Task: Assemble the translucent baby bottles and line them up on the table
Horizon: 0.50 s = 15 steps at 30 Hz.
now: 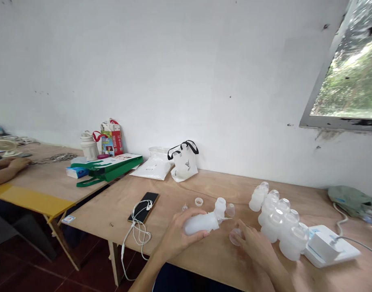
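Observation:
My left hand (178, 235) is wrapped round a translucent white plastic bottle (200, 224), tilted on its side with its mouth end to the right. A thin pale piece shows by that end. My right hand (253, 240) has its fingers closed on a clear domed cap (235, 237) at the table surface. Beyond the held bottle are another white bottle (220, 206) and a second clear cap (230, 209). A white ring (199, 201) and a small clear piece (185, 207) lie near my left hand.
Several capped bottles (276, 221) stand in rows at right, beside a white box with a charger (328, 245). Left lies a phone (147, 205) with earphones. White bags (186, 164) and a green bag (115, 168) sit behind. Another person's arm (7, 170) rests at far left.

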Available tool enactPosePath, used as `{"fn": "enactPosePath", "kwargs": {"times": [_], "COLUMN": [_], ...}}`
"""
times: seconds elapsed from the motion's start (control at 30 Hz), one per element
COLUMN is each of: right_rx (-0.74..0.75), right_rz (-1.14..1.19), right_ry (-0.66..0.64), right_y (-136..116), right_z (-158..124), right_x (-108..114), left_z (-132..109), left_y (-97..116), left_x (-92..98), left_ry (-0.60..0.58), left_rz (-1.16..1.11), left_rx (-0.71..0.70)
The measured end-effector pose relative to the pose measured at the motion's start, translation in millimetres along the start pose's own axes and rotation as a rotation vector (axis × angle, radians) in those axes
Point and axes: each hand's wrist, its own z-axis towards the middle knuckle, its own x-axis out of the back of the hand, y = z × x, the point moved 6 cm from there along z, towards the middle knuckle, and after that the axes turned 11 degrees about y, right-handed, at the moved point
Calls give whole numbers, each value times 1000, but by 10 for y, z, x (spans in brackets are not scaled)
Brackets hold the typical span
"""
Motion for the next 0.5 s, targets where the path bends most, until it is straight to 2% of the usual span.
{"fn": "enactPosePath", "kwargs": {"times": [0.07, 0.1, 0.2, 0.27, 0.33, 0.5], "right_rx": [-41, -62, -102, -98, -84, -64], "right_rz": [97, 173, 449, 620, 738, 804], "right_ry": [-85, -86, -22, 12, 9, -175], "right_y": [-60, -85, -110, -118, -170, -527], "right_z": [10, 21, 40, 24, -14, -135], "right_x": [108, 199, 481, 582, 576, 293], "left_z": [9, 17, 47, 59, 52, -59], "left_y": [-25, -38, -78, -89, -77, -75], "left_x": [17, 32, 94, 111, 80, -157], "left_ry": [-17, -26, -41, -53, -72, -203], "left_rz": [17, 24, 42, 43, 31, 46], "left_rx": [6, 7, 17, 25, 23, 32]}}
